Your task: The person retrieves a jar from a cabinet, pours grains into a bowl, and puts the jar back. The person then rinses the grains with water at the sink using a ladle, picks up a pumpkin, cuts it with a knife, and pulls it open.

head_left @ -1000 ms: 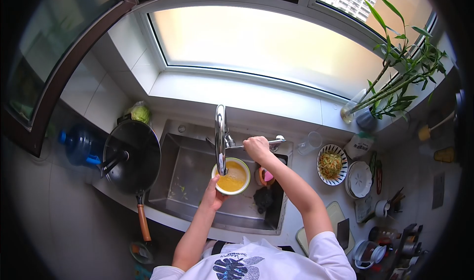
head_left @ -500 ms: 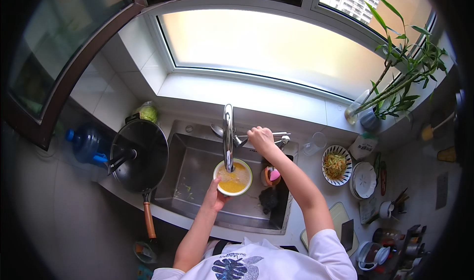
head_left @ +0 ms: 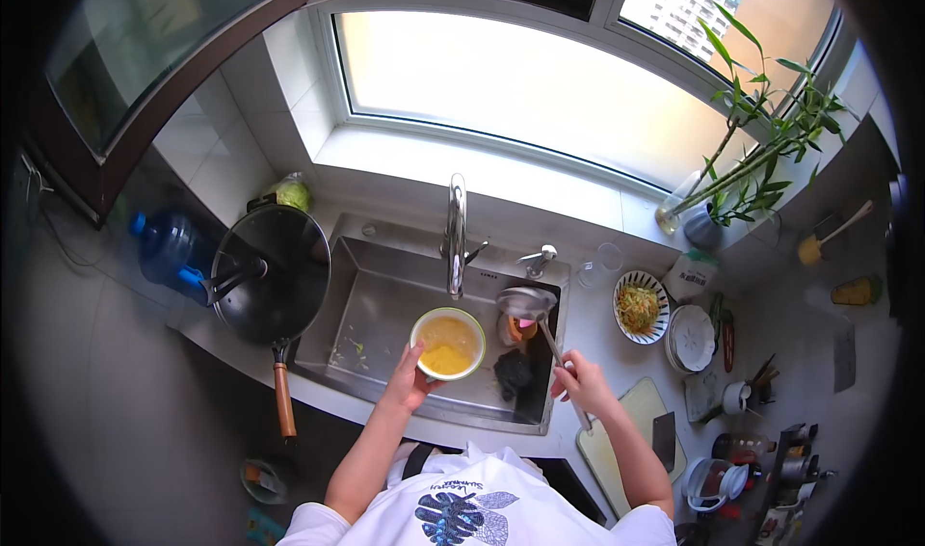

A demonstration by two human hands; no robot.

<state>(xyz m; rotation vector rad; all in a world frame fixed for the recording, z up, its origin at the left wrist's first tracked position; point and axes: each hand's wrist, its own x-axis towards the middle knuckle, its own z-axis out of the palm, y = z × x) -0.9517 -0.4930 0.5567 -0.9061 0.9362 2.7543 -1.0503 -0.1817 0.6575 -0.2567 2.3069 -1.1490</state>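
My left hand (head_left: 409, 382) grips a light bowl (head_left: 481, 351) with a green rim from its left side, over the sink (head_left: 371, 300). Small yellow grains (head_left: 447, 357), perhaps millet, lie in cloudy water inside it. A metal ladle (head_left: 527, 302) is in my right hand (head_left: 582, 384), held by the handle; its head hangs over the sink's right side. The curved faucet (head_left: 456, 228) stands just behind the bowl. Under the ladle sit an orange-brown holder (head_left: 521, 332) with something pink and a dark scrubber or cloth (head_left: 514, 371).
A lidded wok (head_left: 275, 291) stands left of the sink, its wooden handle toward me. To the right are a glass (head_left: 601, 264), a striped bowl of shredded food (head_left: 661, 326), white plates (head_left: 696, 342) and a cutting board (head_left: 631, 428) with a knife (head_left: 664, 440). Bamboo (head_left: 742, 175) fills the back right corner.
My right hand has moved from behind the faucet toward me and right, bringing the ladle over the sink's right side. The bowl has shifted slightly out from under the spout.
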